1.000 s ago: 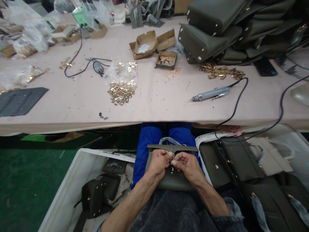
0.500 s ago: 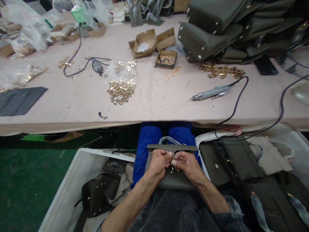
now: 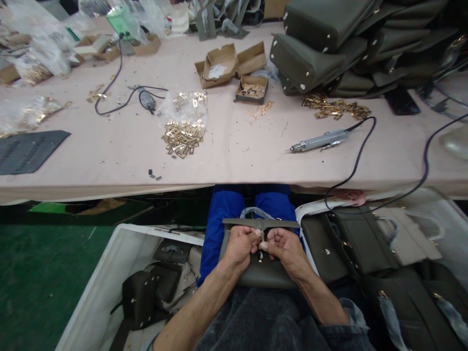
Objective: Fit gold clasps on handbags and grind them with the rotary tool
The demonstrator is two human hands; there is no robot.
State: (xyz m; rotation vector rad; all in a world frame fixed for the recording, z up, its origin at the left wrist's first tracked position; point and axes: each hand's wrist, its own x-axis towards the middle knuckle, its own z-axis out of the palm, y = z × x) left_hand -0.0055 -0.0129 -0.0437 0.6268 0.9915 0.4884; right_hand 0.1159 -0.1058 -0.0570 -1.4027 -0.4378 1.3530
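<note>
An olive-green handbag (image 3: 268, 276) lies across the blue-trousered lap, its wrapped handle (image 3: 256, 211) toward the table. My left hand (image 3: 241, 246) pinches the small strap (image 3: 262, 237) at the middle of the bag's flap, fingers closed. From the other side, my right hand (image 3: 283, 247) grips the same strap between thumb and fingers. Just below the fingertips, a small gold clasp (image 3: 260, 259) shows on the bag's front. The fingertips partly hide the strap and whatever small part sits on it.
On the table (image 3: 219, 168) lie an electric screwdriver (image 3: 320, 141), gold plates (image 3: 184, 139), a box of small screws (image 3: 251, 89) and stacked bags (image 3: 329, 29). White bins with bags stand left (image 3: 86, 287) and right (image 3: 448, 207). A cable (image 3: 360, 165) hangs over the table edge.
The fingers of my right hand have shifted slightly on the strap, and its forefinger sits a little farther from my left hand. The bag has stayed in place.
</note>
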